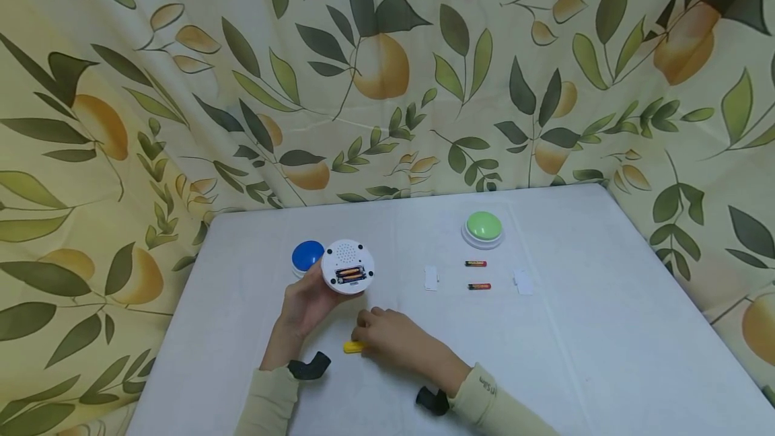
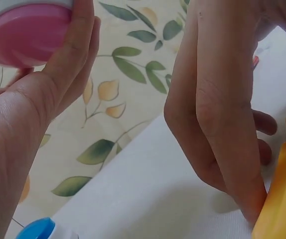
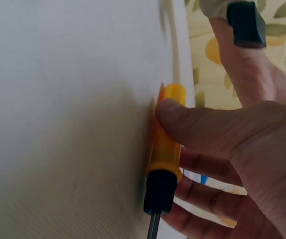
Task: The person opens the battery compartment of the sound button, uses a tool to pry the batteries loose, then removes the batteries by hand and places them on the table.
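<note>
My left hand grips a round push-button device with its white underside turned up toward the head camera. Its battery compartment is uncovered, with batteries lying inside. In the left wrist view the device's pink dome faces down. My right hand is low over the table, its thumb and fingers pinching the yellow handle of a screwdriver. The screwdriver's metal shaft runs out of the lower frame edge in the right wrist view, so its tip is hidden.
A blue-topped button stands just behind the left hand. A green-topped button is at the back right. Before it lie two loose batteries between a white cover and another white piece. A patterned curtain borders the white table.
</note>
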Demonstrator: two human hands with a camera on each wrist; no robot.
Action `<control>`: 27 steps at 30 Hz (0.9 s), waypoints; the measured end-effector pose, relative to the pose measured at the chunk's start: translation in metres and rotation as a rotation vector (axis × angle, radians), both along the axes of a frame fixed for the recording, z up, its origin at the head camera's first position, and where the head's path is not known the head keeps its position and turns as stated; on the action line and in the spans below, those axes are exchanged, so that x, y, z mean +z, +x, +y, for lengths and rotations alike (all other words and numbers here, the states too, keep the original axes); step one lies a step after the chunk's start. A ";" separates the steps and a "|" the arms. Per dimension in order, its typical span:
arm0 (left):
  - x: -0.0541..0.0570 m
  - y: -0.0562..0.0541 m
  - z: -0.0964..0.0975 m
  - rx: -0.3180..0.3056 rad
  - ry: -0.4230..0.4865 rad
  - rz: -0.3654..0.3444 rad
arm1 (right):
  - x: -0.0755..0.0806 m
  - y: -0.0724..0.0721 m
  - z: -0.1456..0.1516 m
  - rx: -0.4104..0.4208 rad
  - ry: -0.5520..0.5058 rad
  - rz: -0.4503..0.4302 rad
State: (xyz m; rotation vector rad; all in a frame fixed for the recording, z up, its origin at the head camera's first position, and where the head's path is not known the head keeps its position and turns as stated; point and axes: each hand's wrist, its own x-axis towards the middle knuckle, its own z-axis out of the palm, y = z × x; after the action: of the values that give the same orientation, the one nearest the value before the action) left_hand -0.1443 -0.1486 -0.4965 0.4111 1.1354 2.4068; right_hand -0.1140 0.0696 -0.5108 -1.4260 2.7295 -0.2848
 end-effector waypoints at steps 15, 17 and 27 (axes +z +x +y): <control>0.019 -0.011 0.009 0.049 0.048 -0.026 | 0.022 -0.017 0.025 -0.207 -0.212 -0.405; 0.021 -0.014 0.013 0.048 0.064 -0.014 | 0.027 -0.024 0.033 -0.231 -0.274 -0.468; 0.026 -0.028 0.028 0.051 0.108 -0.021 | 0.053 -0.049 0.074 -0.346 -0.576 -0.578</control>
State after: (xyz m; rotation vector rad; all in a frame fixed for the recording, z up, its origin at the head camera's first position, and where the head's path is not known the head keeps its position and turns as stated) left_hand -0.1720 -0.1201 -0.4707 0.3952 1.0214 2.5186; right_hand -0.1629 0.1436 -0.4581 -0.7284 2.4529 -1.3461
